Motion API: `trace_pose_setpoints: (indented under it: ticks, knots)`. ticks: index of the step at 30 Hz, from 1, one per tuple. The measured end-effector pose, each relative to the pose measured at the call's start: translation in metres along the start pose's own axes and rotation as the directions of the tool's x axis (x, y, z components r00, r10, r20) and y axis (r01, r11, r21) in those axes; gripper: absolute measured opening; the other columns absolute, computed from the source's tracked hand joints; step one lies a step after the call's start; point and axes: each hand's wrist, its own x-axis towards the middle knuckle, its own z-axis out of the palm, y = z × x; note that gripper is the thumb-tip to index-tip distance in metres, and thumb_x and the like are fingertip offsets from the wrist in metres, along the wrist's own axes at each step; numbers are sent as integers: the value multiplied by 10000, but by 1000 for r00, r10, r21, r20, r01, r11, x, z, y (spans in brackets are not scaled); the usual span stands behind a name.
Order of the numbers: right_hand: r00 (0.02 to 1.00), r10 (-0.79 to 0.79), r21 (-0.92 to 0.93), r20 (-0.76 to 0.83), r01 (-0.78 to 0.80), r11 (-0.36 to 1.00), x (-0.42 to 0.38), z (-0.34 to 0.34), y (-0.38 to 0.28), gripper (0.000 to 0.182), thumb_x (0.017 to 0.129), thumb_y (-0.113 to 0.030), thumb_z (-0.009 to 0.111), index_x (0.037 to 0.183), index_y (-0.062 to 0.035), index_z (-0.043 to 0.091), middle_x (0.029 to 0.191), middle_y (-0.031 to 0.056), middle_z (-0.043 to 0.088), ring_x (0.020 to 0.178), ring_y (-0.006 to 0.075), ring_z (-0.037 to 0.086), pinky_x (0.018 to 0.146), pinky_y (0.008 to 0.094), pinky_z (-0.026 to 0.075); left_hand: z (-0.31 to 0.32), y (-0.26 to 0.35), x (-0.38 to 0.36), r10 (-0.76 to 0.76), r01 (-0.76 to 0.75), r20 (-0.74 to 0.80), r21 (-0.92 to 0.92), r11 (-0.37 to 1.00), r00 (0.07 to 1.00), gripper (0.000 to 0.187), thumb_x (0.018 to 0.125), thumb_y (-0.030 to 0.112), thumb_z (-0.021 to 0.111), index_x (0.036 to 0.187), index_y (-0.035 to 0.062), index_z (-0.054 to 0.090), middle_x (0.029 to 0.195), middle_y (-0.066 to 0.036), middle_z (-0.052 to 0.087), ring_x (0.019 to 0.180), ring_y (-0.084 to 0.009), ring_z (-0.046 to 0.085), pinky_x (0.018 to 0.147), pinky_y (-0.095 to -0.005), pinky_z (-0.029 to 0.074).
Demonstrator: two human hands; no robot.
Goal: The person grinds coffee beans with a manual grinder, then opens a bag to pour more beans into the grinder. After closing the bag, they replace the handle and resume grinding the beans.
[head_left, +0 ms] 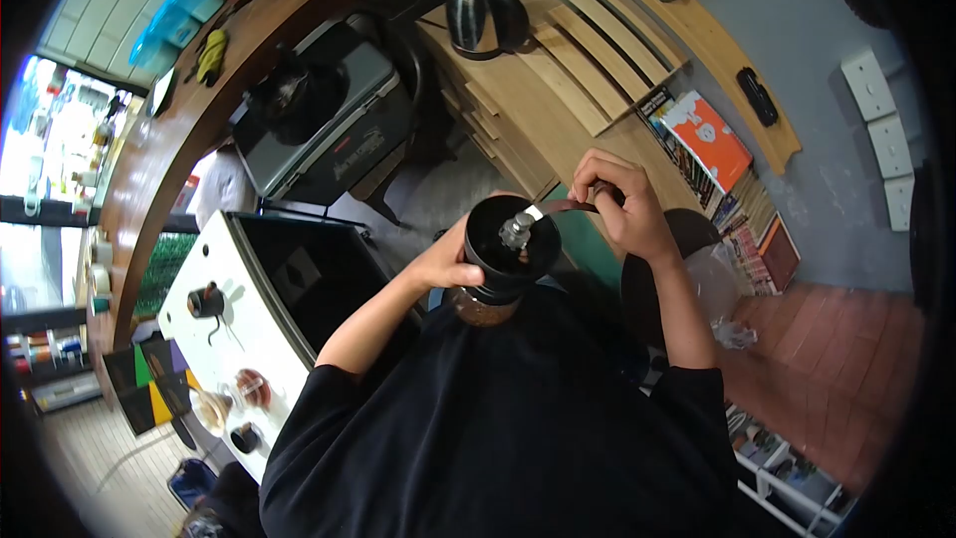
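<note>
A hand coffee grinder (511, 274) with a black open top and a clear lower jar of brown grounds is held in front of the dark shirt. My left hand (444, 261) wraps round its body, thumb across the near side. A metal crank (518, 229) rises from the middle of the open top, its arm reaching to the right. The fingers of my right hand (619, 201) are closed round the dark knob at the crank's end, which they partly hide.
A white-topped cabinet (189, 284) on the left bears a small black pot, glass vessels and a black cup. Ahead stand a grey cooler box (344, 130) and a wooden bench with a black kettle (480, 18). Books (707, 139) lie to the right.
</note>
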Motion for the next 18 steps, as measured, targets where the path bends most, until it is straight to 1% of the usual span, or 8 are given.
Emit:
trace_pose_setpoints:
  ticks: [5, 6, 7, 9, 11, 13, 14, 18]
  knots:
    - [986, 158, -40, -52, -160, 986, 8, 18, -16, 145, 781, 137, 421, 774, 35, 523, 811, 94, 566, 766, 168, 586, 719, 267, 467, -36, 12, 14, -9, 26, 101, -165, 986, 995, 1114, 701, 666, 747, 1473, -34, 354, 1447, -128, 394, 1362, -249, 434, 1130, -386, 337]
    - [979, 197, -55, -53, -200, 978, 11, 22, -19, 142, 778, 137, 421, 772, 35, 519, 814, 95, 566, 782, 173, 596, 741, 269, 477, -44, 18, 13, -82, 99, 86, -226, 969, 993, 1215, 595, 651, 881, 1476, -1, 356, 1455, -184, 430, 1344, -289, 488, 1090, -416, 407]
    - [977, 200, -61, -69, -204, 977, 14, 27, -20, 142, 778, 137, 421, 772, 35, 519, 814, 95, 566, 782, 173, 596, 741, 269, 477, -54, 24, 14, -82, 104, 104, -226, 969, 991, 1215, 595, 651, 881, 1476, -1, 356, 1455, -184, 430, 1344, -289, 488, 1090, -416, 407]
    - [979, 162, -10, -125, -165, 986, 23, 37, -19, 148, 771, 140, 416, 774, 34, 520, 821, 100, 564, 779, 177, 606, 731, 271, 484, -73, 44, 15, -8, -6, 235, 57, 998, 972, 1228, 609, 610, 887, 1505, -16, 327, 1539, -135, 311, 1432, -255, 360, 1156, -407, 314]
    - [978, 168, -22, -125, -172, 985, 36, 49, -23, 155, 768, 141, 411, 775, 33, 522, 822, 103, 562, 771, 179, 606, 722, 275, 486, -85, 69, 13, -9, -27, 232, 152, 988, 973, 1219, 560, 551, 942, 1488, 4, 370, 1523, -145, 385, 1379, -265, 464, 1122, -415, 385]
    - [978, 179, -27, -112, -183, 983, 50, 60, -30, 161, 766, 143, 406, 777, 33, 523, 822, 106, 561, 762, 182, 605, 712, 278, 488, -93, 95, 9, -59, -74, 258, 476, 876, 964, 1145, 560, 529, 944, 1445, 15, 431, 1411, -145, 534, 1239, -283, 607, 1057, -415, 467]
    - [980, 153, -19, -128, -157, 987, 57, 66, -33, 165, 763, 144, 403, 778, 33, 523, 823, 106, 556, 756, 183, 606, 704, 282, 489, -94, 100, 4, -144, 63, 158, 433, 899, 977, 1216, 444, 577, 966, 1394, -19, 497, 1402, -191, 520, 1275, -305, 553, 1067, -427, 433]
    - [977, 125, -37, -172, -134, 990, 83, 78, -46, 179, 751, 149, 395, 784, 30, 524, 842, 104, 545, 749, 183, 605, 690, 286, 485, -125, 95, -1, -46, -27, 181, 382, 924, 982, 1190, 455, 566, 957, 1389, -16, 505, 1389, -187, 520, 1258, -302, 551, 1060, -428, 432]
